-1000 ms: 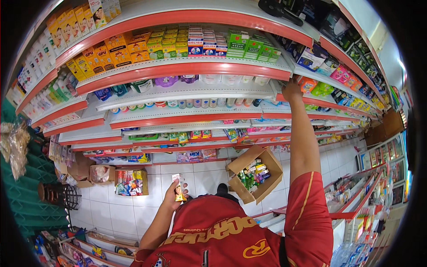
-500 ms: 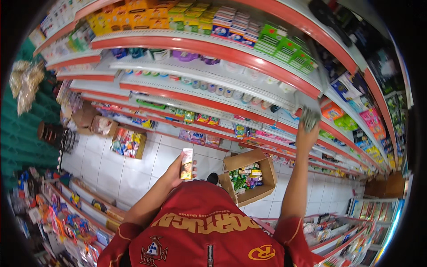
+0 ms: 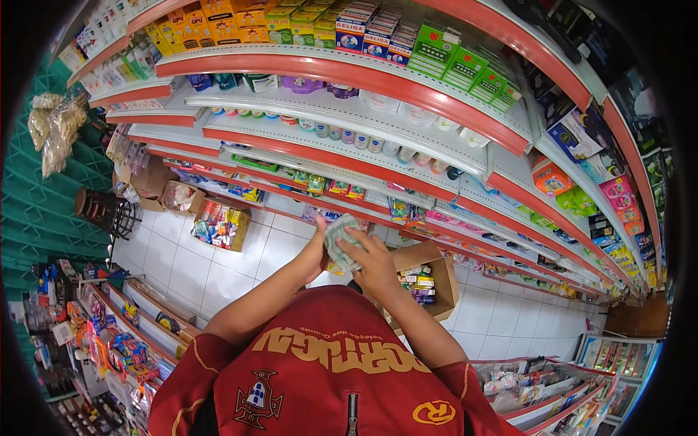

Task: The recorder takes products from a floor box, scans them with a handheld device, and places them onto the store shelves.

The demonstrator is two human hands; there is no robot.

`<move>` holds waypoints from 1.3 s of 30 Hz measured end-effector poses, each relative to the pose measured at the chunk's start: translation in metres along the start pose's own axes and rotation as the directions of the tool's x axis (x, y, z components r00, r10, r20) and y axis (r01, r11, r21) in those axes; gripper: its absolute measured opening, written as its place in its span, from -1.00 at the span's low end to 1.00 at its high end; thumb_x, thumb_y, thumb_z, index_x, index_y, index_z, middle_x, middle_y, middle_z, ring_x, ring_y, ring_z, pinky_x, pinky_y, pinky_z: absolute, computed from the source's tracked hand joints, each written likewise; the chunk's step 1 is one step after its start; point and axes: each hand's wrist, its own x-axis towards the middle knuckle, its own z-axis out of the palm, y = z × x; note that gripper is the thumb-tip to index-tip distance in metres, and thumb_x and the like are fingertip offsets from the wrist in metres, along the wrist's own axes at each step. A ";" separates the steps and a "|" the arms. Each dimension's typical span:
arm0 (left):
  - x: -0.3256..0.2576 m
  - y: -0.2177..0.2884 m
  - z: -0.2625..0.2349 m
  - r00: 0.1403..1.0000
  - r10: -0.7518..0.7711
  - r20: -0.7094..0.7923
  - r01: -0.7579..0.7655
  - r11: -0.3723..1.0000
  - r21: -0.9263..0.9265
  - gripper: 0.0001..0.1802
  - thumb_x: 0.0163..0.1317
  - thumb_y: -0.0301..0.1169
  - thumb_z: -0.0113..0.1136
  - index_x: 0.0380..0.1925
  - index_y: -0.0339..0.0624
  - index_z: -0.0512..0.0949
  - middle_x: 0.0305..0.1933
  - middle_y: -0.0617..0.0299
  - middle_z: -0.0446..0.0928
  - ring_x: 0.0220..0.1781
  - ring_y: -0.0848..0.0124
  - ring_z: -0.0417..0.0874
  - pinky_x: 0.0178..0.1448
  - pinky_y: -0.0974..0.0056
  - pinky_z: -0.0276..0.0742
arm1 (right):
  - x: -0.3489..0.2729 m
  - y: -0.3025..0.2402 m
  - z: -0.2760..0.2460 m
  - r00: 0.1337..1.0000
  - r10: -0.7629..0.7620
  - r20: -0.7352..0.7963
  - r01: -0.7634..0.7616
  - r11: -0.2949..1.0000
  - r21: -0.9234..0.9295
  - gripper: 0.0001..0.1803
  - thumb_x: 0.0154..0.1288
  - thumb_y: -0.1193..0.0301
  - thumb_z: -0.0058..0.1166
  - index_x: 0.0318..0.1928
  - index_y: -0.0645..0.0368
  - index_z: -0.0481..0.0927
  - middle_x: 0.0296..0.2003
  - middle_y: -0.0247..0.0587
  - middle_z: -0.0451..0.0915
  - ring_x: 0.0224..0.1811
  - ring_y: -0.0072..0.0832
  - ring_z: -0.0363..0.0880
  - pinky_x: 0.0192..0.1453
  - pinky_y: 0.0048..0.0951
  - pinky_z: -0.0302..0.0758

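In front of my chest my two hands are together. A folded grey-green cloth (image 3: 339, 238) lies under the fingers of my right hand (image 3: 376, 266), which presses it against what my left hand holds. My left hand (image 3: 313, 254) is closed around a slim upright carton, now almost wholly covered by the cloth; only a yellow bit of the carton (image 3: 335, 271) shows below it. Just right of my hands, an open cardboard box (image 3: 445, 289) on the floor holds several small packages (image 3: 419, 283), partly hidden by my right forearm.
Long shelves with red edges (image 3: 327, 149) run across ahead, with bottles, pouches and small boxes (image 3: 465, 67). Another carton of goods (image 3: 234, 234) stands on the white tiled floor (image 3: 225, 280) at left. Low racks (image 3: 116, 341) are at lower left and lower right.
My right hand has come down from the shelf at right with the cloth and laid it over the carton. My left hand has risen slightly, still gripping the carton.
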 end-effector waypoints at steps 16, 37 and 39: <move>0.026 -0.028 -0.045 0.869 -0.007 0.495 0.342 0.731 -0.590 -0.49 0.52 -0.05 -0.05 0.25 -0.13 0.51 0.21 0.05 0.61 0.33 0.11 0.60 0.41 -0.03 0.55 | 0.010 -0.022 -0.028 0.961 0.189 -0.203 -0.123 0.946 0.301 -0.38 0.12 0.64 0.19 0.26 0.13 0.60 0.21 0.09 0.57 0.20 0.02 0.61 0.31 -0.23 0.51; -0.007 0.000 -0.020 0.993 -0.075 0.096 0.116 0.817 -0.564 -0.20 0.38 0.44 -0.14 0.06 -0.06 0.56 -0.12 0.12 0.63 0.22 0.05 0.61 0.43 -0.30 0.37 | 0.033 0.132 -0.241 0.462 0.151 -0.874 -0.514 0.848 -0.126 -0.64 0.16 0.52 0.35 -0.10 0.24 0.45 -0.23 0.00 0.54 -0.14 -0.02 0.56 0.03 -0.10 0.47; -0.013 -0.003 -0.022 0.993 -0.043 0.112 0.100 0.814 -0.573 -0.20 0.36 0.46 -0.14 0.06 -0.04 0.55 -0.11 0.14 0.60 0.17 0.08 0.61 0.41 -0.28 0.39 | 0.053 0.172 -0.257 0.493 0.009 -0.870 -0.498 0.823 -0.274 -0.67 0.18 0.48 0.33 -0.09 0.25 0.50 -0.14 0.06 0.57 -0.08 0.04 0.56 0.09 -0.05 0.47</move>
